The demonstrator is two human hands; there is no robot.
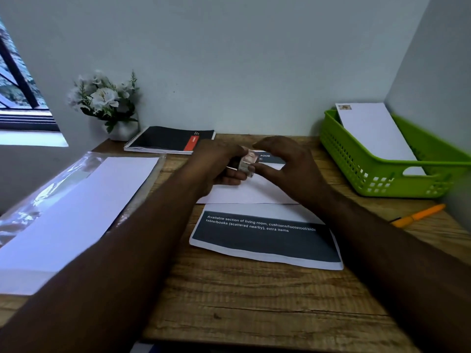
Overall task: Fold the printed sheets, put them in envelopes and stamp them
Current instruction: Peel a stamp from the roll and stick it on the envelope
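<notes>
Left hand (216,163) grips the stamps (246,163) over the envelope (251,192); right hand (286,165) pinches one between thumb and forefinger, likely to peel it off for the envelope below

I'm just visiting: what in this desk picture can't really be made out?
All in the head view:
- Stamps gripped by the left hand: motion-blurred, so the design is unreadable. It is unclear whether the right hand pinches them.
- Front envelope: far part hidden by both hands.
- Printed sheet: middle covered by the front envelope.
- Small stamp on the basket envelope: too small to read.
- Notebook label: too small to read.
</notes>
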